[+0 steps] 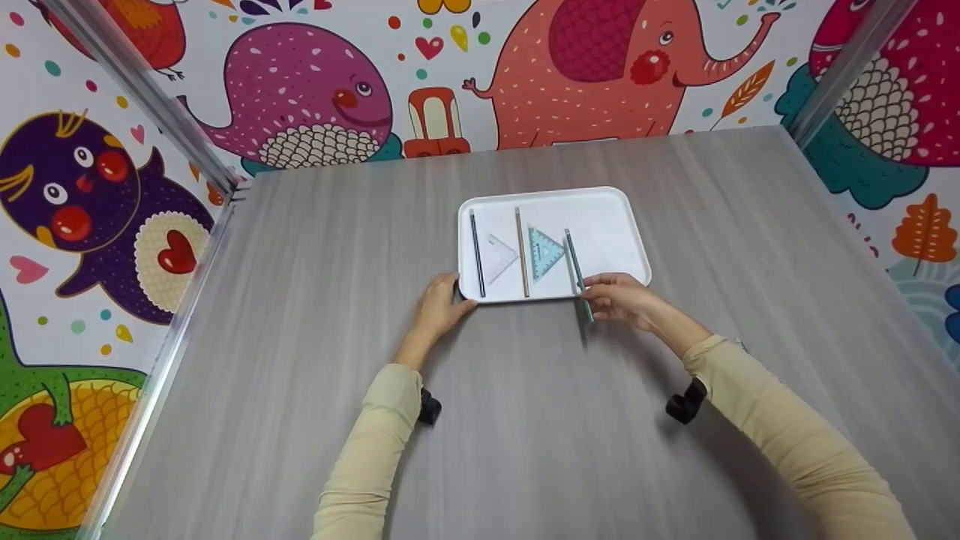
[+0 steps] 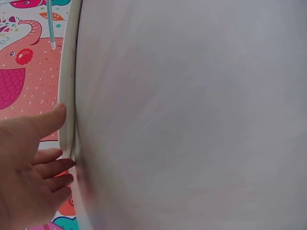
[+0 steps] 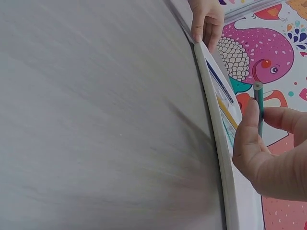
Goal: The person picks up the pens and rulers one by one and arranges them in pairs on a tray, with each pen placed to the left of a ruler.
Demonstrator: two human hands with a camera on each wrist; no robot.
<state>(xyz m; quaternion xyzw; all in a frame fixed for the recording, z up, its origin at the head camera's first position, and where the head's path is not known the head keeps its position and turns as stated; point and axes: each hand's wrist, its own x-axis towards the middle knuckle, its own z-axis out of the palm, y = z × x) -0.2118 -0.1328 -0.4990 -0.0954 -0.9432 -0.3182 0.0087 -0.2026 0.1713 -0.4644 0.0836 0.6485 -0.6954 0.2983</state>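
My right hand [image 1: 621, 298] pinches a green pencil [image 3: 260, 103] between thumb and fingers. The pencil slants over the front rim of a white tray [image 1: 611, 232], one end over the tray and the other sticking out toward me. At the tray's front left corner, my left hand [image 1: 439, 307] holds the edge, thumb [image 2: 53, 120] against the front rim and fingers round the side. From left to right in the tray lie a dark pencil [image 1: 478, 255], a clear set square [image 1: 501, 259], a brown-orange pencil [image 1: 522, 255] and a teal set square [image 1: 544, 253].
The tray lies on a grey wood-grain table [image 1: 495, 420]. Walls with cartoon animals [image 1: 315, 97] stand behind and at the sides, with a metal post [image 1: 150, 97] at the back left and another [image 1: 847, 75] at the back right.
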